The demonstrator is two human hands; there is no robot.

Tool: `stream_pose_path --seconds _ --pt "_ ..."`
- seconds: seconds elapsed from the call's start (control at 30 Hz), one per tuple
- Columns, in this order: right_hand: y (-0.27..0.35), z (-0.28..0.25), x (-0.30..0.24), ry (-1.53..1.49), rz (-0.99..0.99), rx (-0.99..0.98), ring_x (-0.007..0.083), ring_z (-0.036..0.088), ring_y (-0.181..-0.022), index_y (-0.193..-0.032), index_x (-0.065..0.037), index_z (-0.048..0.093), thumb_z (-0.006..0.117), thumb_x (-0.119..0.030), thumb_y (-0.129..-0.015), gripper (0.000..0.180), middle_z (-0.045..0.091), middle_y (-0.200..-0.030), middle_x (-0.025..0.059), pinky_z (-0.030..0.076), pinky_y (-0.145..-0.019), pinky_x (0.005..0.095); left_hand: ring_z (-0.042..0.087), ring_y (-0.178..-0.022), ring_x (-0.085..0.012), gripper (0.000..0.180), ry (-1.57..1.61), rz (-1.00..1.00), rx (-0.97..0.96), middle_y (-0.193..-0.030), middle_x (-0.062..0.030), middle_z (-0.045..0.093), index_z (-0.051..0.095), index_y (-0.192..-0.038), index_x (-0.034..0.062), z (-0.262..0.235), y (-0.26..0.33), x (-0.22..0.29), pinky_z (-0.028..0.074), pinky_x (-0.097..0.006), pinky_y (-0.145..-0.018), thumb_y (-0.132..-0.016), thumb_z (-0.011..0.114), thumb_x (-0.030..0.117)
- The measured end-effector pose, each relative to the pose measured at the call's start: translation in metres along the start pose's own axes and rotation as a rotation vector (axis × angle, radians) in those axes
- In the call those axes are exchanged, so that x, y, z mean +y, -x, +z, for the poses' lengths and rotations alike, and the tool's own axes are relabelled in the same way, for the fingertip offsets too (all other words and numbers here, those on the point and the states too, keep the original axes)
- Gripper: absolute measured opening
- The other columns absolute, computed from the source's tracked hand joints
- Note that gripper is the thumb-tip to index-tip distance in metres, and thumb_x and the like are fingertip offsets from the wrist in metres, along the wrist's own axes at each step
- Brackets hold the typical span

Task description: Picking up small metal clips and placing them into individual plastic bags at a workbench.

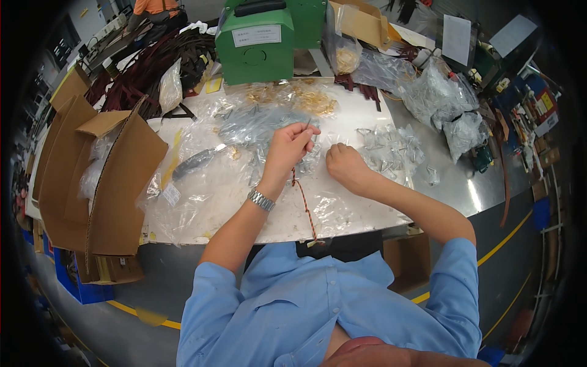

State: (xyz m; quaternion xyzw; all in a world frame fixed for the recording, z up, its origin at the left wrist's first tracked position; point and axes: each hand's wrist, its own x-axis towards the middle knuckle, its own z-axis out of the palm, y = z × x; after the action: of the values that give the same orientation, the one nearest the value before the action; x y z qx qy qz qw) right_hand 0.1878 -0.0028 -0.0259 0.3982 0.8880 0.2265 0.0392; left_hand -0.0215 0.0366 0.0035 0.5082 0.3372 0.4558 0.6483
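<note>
My left hand [289, 150], with a metal-band watch on its wrist, is raised over the middle of the white worktop [361, 214]. Its thumb and fingers pinch a small, thin metal piece [308, 123]. Closed fingers bring my right hand [348, 166] down close to the worktop; whatever they hold, if anything, is hidden. Beside it on the right lie several small silvery metal parts [391, 160] in clear bags. A thin red and dark twisted cord [306, 205] runs from beneath my left hand to the front edge. Clear plastic bags [260, 125] with metal parts lie beyond my left hand.
A green machine [254, 52] stands at the back. Open cardboard boxes [125, 196] take up the left side, with dark strips [137, 76] heaped behind. Gold-coloured parts [312, 98] lie in bags before the machine. Bulky plastic bags [443, 95] sit at the right. Another person [156, 7] is far left.
</note>
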Motion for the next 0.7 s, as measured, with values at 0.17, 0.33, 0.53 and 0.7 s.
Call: stream_pose_path --seconds 0.17,0.33,0.53,0.7 --pt "-0.007 0.006 0.017 -0.116 -0.024 0.060 0.0282 0.068 -0.084 -0.085 0.002 0.070 0.068 -0.008 -0.078 0.012 0.066 -0.085 0.0128 0.057 -0.073 0.0381 0.047 -0.059 -0.0010 0.020 -0.004 0.032 0.037 -0.073 0.0031 0.062 0.075 -0.111 0.0006 -0.004 -0.001 0.000 0.034 -0.019 -0.052 -0.106 0.059 0.011" --pt "-0.008 -0.016 0.055 -0.592 0.212 0.249 0.0256 0.074 -0.088 -0.094 0.006 0.072 0.067 -0.001 -0.084 0.013 0.073 -0.090 0.0149 0.060 -0.075 0.0372 0.060 -0.067 -0.0054 0.020 -0.247 0.104 0.087 -0.078 -0.0021 0.070 0.075 -0.111 -0.0006 -0.002 -0.002 -0.003 0.047 -0.023 -0.061 -0.101 0.066 0.014" --pt "0.000 -0.046 0.057 -2.009 0.725 0.130 0.0237 0.075 -0.100 -0.116 0.010 0.069 0.063 -0.003 -0.098 0.023 0.075 -0.109 0.0147 0.066 -0.091 0.0377 0.067 -0.080 -0.0098 0.032 -0.415 0.246 -0.069 -0.092 -0.0070 0.076 0.073 -0.118 -0.0004 0.010 0.000 -0.014 0.053 -0.027 -0.070 -0.094 0.076 0.021" --pt "0.022 -0.035 0.042 -2.255 0.721 0.148 0.0260 0.073 -0.110 -0.123 0.010 0.065 0.058 0.000 -0.100 0.026 0.072 -0.120 0.0175 0.063 -0.101 0.0426 0.062 -0.077 -0.0066 0.034 -0.352 0.028 -0.171 -0.095 -0.0035 0.075 0.072 -0.120 0.0004 0.014 0.005 -0.015 0.048 -0.025 -0.066 -0.094 0.079 0.022"
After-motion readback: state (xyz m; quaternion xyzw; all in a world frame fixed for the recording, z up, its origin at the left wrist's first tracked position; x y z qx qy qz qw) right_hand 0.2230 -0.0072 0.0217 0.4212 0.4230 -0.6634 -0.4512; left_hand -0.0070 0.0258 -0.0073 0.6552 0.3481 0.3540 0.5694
